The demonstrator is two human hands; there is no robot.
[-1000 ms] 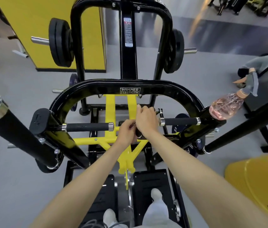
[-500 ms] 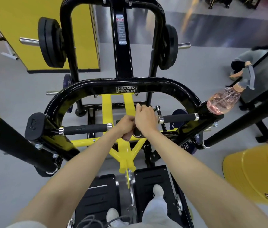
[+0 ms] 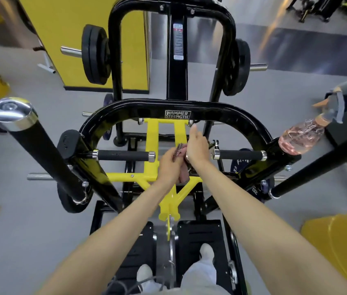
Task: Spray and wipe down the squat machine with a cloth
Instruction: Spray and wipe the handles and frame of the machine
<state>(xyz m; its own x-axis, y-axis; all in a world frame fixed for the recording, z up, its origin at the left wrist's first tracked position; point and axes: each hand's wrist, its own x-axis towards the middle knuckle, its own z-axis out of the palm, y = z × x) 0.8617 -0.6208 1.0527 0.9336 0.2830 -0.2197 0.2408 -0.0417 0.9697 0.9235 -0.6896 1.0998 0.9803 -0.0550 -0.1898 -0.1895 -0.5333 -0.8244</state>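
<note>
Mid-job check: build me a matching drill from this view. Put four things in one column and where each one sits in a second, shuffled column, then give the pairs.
Things:
1. spray bottle
2. cloth
3. weight plate
4. brand label

Places:
A. centre of the curved black bar
B. gripped by the left hand
C. resting tilted at that bar's right end
D. on a chrome peg, upper left

Pairs: 1-C, 2-B, 3-D, 4-A.
</note>
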